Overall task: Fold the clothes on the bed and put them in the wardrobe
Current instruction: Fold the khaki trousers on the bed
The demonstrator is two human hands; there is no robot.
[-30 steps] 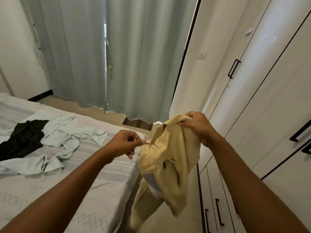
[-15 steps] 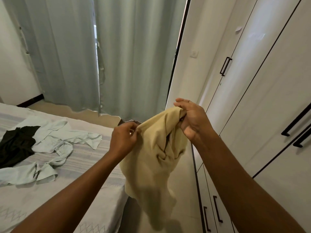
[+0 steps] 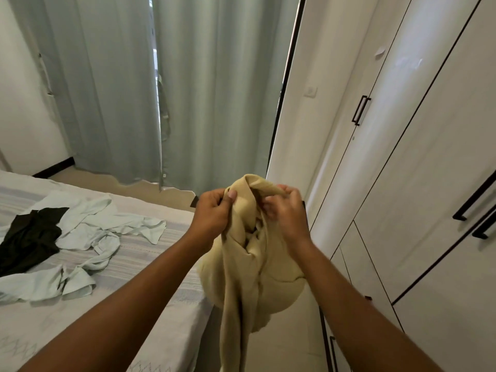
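A pale yellow garment (image 3: pixel 249 267) hangs bunched in the air between the bed and the wardrobe. My left hand (image 3: pixel 212 213) grips its top edge on the left, thumb over the cloth. My right hand (image 3: pixel 285 210) grips the top edge on the right, fingers curled into the fabric. On the bed (image 3: pixel 150 264) at the left lie a crumpled light blue garment (image 3: pixel 102 226) and a black garment (image 3: pixel 29 237). The white wardrobe (image 3: pixel 416 183) with black handles stands at the right, its doors closed.
Grey-green curtains (image 3: pixel 188 89) hang ahead over a window. A narrow strip of light floor (image 3: pixel 298 339) runs between the bed's edge and the wardrobe's lower drawers. A white wall with a switch (image 3: pixel 310 90) sits beside the wardrobe.
My two hands have come closer together at the top of the yellow garment. The cloth has bunched up more and hangs lower in front of me.
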